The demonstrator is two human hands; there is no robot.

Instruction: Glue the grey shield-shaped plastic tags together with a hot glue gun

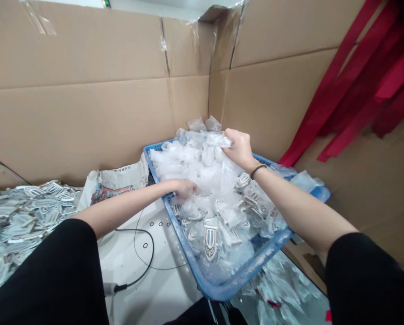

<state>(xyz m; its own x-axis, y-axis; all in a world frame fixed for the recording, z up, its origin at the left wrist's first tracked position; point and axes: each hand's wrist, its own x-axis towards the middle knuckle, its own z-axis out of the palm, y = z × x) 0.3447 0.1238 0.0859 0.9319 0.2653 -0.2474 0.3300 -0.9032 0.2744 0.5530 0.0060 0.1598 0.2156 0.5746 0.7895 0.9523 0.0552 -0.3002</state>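
Note:
A blue plastic basket (188, 262) stands before me, heaped with clear plastic bags (202, 167). Toward its near end, several bags hold shield-shaped badges (210, 239) in white, grey and brown. My right hand (238, 146), with a dark band on the wrist, is closed on a clear plastic bag (218, 139) at the far right of the heap. On the left side of the basket, my left hand (185, 187) reaches in among the bags. Its fingers are bent and partly hidden by plastic, so what they hold, if anything, does not show.
Cardboard walls (86, 117) rise behind and to the right. Red ribbons (351, 99) hang at the right. Many loose badges (29, 216) lie at the left beside a crumpled printed sack (117, 180). A black cable (151, 253) crosses the white table (168, 280). More bags (283, 289) lie below the basket.

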